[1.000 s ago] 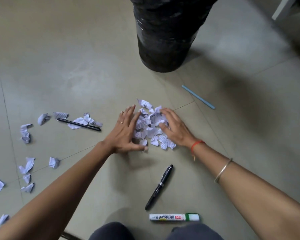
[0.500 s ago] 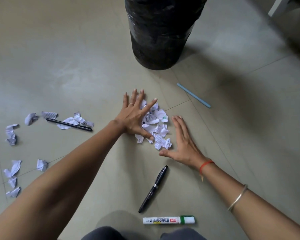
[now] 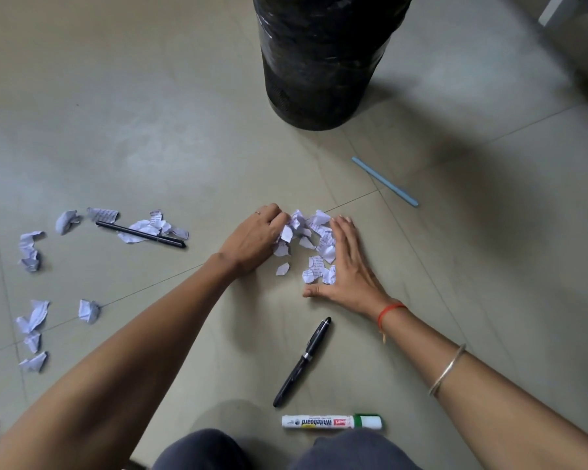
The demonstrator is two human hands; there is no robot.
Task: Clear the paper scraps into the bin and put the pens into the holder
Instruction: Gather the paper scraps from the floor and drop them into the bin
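Observation:
A small heap of white paper scraps point(image 3: 311, 245) lies on the tiled floor between my hands. My left hand point(image 3: 255, 237) is curled, its fingers closed on scraps at the heap's left side. My right hand point(image 3: 348, 266) lies flat and open against the heap's right side. The black bin point(image 3: 319, 59) stands beyond the heap. A light blue pen point(image 3: 384, 181) lies to the right of the bin, a thin black pen point(image 3: 141, 234) at the left, a thick black pen point(image 3: 302, 361) and a whiteboard marker point(image 3: 331, 421) near me. No holder is in view.
More crumpled scraps point(image 3: 31, 320) are scattered at the far left, some under and around the thin black pen point(image 3: 157, 228). My knees point(image 3: 279, 449) fill the bottom edge. A white furniture leg point(image 3: 554, 8) shows at the top right.
My left hand, spread flat over the heap before, has drawn back and curled onto scraps. My right hand has slid in against the heap's right side.

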